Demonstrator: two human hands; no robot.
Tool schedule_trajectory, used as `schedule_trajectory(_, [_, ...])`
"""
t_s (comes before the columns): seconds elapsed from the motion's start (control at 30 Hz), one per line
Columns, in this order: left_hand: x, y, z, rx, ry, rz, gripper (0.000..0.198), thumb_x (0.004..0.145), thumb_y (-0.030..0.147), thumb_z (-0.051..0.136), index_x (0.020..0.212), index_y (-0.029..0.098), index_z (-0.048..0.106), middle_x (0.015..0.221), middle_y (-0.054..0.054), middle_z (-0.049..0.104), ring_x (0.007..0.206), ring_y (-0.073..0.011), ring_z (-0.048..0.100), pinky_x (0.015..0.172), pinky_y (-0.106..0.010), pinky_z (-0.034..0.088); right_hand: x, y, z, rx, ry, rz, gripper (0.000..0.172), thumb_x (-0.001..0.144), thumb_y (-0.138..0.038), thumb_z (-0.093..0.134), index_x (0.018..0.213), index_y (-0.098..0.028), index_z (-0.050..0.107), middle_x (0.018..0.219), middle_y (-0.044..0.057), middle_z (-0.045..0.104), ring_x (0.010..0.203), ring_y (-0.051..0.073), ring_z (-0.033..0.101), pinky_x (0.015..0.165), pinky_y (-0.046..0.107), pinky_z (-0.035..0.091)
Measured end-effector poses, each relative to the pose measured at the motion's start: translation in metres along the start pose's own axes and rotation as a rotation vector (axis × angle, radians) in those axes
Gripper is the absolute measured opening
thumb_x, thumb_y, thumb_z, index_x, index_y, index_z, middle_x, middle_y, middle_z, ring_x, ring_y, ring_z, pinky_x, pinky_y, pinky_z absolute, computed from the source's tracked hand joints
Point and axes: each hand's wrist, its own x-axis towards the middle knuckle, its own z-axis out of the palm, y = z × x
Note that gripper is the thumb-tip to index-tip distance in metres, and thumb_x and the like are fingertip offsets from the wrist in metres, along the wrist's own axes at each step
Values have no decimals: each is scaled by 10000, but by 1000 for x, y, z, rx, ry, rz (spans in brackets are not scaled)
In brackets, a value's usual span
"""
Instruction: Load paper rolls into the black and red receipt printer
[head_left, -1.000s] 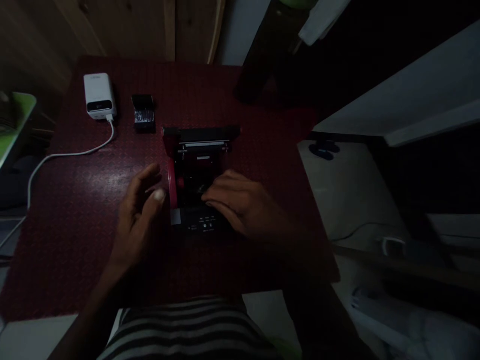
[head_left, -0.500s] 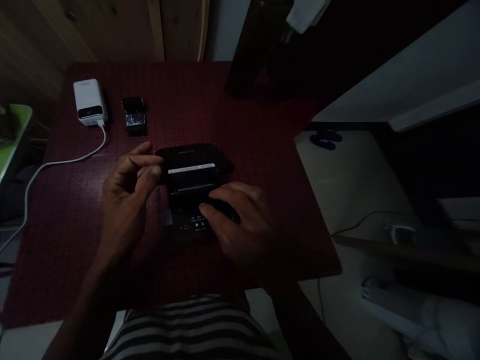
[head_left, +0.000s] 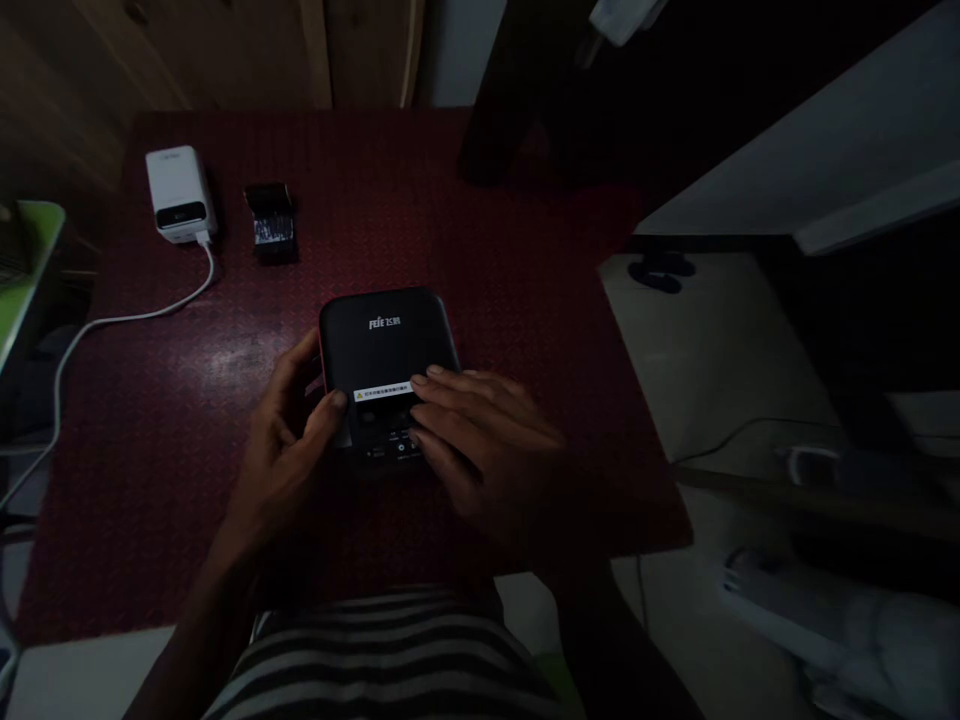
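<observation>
A black device (head_left: 390, 350) with rounded corners lies on the dark red table (head_left: 525, 290), its lid down. White lettering and a white label strip show on the lid, and small lit symbols on the panel nearest me. My left hand (head_left: 289, 435) grips the device's left edge between thumb and fingers. My right hand (head_left: 487, 440) lies over its lower right part, fingers extended and fingertips on the label and lid edge.
A white power bank (head_left: 178, 190) with a plugged-in white cable (head_left: 142, 318) is at the back left. Beside it sits a small dark object (head_left: 272, 222). Slippers (head_left: 660, 270) lie on the floor to the right.
The device's lid, raised before, has come down flat. My right hand has gone from a pinch at a dark piece to fingers laid on the device, and my left hand has moved nearer me.
</observation>
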Motion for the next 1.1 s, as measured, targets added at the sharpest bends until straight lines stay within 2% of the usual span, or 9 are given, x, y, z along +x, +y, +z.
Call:
schedule_trajectory(0.13, [-1, -1, 0, 6, -13, 1, 672, 1052, 482, 863, 1668, 300, 665, 1701, -99, 693, 1514, -343, 717, 1157, -431, 671, 0, 0, 0, -11, -20, 27, 156, 1148, -196, 690, 1122, -182, 844, 1284, 114, 921, 1272, 289, 873, 1142, 461, 690])
schedule_trajectory(0.27, [-6, -3, -1, -74, 24, -51, 586, 1073, 480, 833, 1631, 348, 716, 1698, -56, 701, 1564, -344, 679, 1196, -443, 651, -6, 0, -2, 46, -16, 71, 169, 1145, -204, 699, 1266, -193, 817, 1345, 111, 905, 1323, 294, 851, 1168, 499, 678])
schedule_trajectory(0.37, [-13, -4, -4, -138, 3, -60, 549, 1073, 439, 829, 1611, 381, 736, 1705, -32, 697, 1602, -341, 646, 1231, -447, 632, -14, 1, -4, 72, 61, 167, 241, 1142, -217, 693, 1360, -241, 792, 1392, 100, 888, 1358, 303, 832, 1158, 534, 676])
schedule_trajectory(0.5, [-16, -4, -8, -171, -67, -66, 685, 1001, 363, 909, 1649, 385, 688, 1732, -48, 672, 1587, -361, 662, 1217, -482, 651, -24, 1, -1, 55, 253, 280, 242, 1105, -225, 734, 1325, -282, 818, 1297, 90, 909, 1235, 311, 868, 1065, 542, 702])
schedule_trajectory(0.6, [-15, -3, -9, -168, -82, -65, 691, 1013, 365, 891, 1667, 376, 668, 1750, -55, 653, 1629, -372, 619, 1239, -500, 637, -28, 0, 2, 20, 336, 302, 247, 1085, -222, 760, 1313, -289, 826, 1254, 83, 914, 1172, 312, 878, 1023, 541, 708])
schedule_trajectory(0.77, [-16, -2, -9, -137, -85, -94, 698, 1049, 370, 840, 1709, 421, 619, 1814, -20, 584, 1697, -351, 539, 1271, -485, 607, -37, -9, 8, 25, 371, 341, 259, 1086, -212, 761, 1321, -296, 830, 1242, 73, 912, 1165, 297, 870, 1020, 518, 708])
schedule_trajectory(0.97, [-14, -4, -9, -62, -72, -97, 707, 1050, 341, 806, 1722, 412, 600, 1808, -45, 586, 1686, -370, 548, 1307, -542, 568, -50, -28, 24, 102, 417, 598, 261, 1126, -312, 753, 1377, -328, 823, 1269, 52, 907, 1115, 253, 873, 956, 440, 723])
schedule_trajectory(1.1, [-13, -4, -8, -87, -74, -112, 716, 1043, 336, 808, 1722, 423, 599, 1813, -38, 581, 1694, -387, 535, 1328, -566, 544, -51, -35, 31, 153, 454, 661, 263, 1116, -347, 780, 1375, -334, 824, 1279, 51, 910, 1167, 257, 880, 990, 427, 731])
